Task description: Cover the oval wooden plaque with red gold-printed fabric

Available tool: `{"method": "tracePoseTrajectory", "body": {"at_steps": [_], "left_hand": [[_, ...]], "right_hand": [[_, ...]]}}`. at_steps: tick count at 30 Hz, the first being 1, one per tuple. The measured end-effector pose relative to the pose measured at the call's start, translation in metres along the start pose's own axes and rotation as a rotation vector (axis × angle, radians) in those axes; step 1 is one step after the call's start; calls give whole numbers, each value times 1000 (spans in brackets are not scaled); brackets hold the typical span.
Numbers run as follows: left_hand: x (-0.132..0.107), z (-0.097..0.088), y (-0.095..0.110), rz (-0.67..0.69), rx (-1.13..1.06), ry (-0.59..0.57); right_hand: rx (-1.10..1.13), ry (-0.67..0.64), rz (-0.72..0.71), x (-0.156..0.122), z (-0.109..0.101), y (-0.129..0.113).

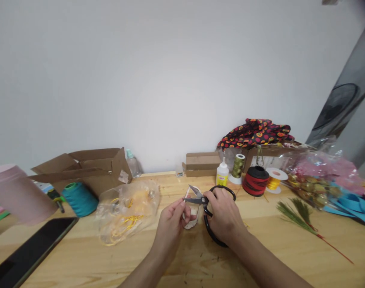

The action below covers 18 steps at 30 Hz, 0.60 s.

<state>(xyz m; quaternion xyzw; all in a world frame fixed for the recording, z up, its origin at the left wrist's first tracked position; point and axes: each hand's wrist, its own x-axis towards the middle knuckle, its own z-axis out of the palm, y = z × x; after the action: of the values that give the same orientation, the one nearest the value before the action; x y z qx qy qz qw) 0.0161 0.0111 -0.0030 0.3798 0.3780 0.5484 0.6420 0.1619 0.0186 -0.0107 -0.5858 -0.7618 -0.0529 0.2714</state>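
Noting scissors (203, 201), blades parted, gripped by right hand (225, 213); pale strip (186, 195) beside blades, pinched in left hand (172, 221), above table (92, 260). Hazard: careless closing could nick left hand, so near the blades; slack pinch could let strip slip.

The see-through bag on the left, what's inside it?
Yellow cord shows through the see-through bag. Its crumpled plastic blurs the rest, so I can't tell what else is there.
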Motion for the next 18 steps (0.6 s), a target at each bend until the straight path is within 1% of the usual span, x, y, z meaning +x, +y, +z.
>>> {"method": "tracePoseTrajectory", "body": {"at_steps": [3,5,7,9,11,13,16,18], "left_hand": [[-3,1,-3,-39,30,-53],[-5,1,-3,-58,50,-70],[-5,0,0,-54,83,-53],[-4,-2,4,-50,148,-39],[-2,-4,6,-43,230,-54],[-1,-5,7,-51,303,-90],[2,-8,7,-87,371,-151],[4,-11,9,-101,335,-166]], "right_hand": [[-50,25,96,3,-3,13],[2,69,151,5,-5,24],[193,126,177,7,-6,31],[467,141,193,8,-6,31],[734,96,196,9,-4,25],[937,18,179,10,-5,19],[1138,-69,185,9,-8,12],[1239,-114,245,9,-12,11]]}}
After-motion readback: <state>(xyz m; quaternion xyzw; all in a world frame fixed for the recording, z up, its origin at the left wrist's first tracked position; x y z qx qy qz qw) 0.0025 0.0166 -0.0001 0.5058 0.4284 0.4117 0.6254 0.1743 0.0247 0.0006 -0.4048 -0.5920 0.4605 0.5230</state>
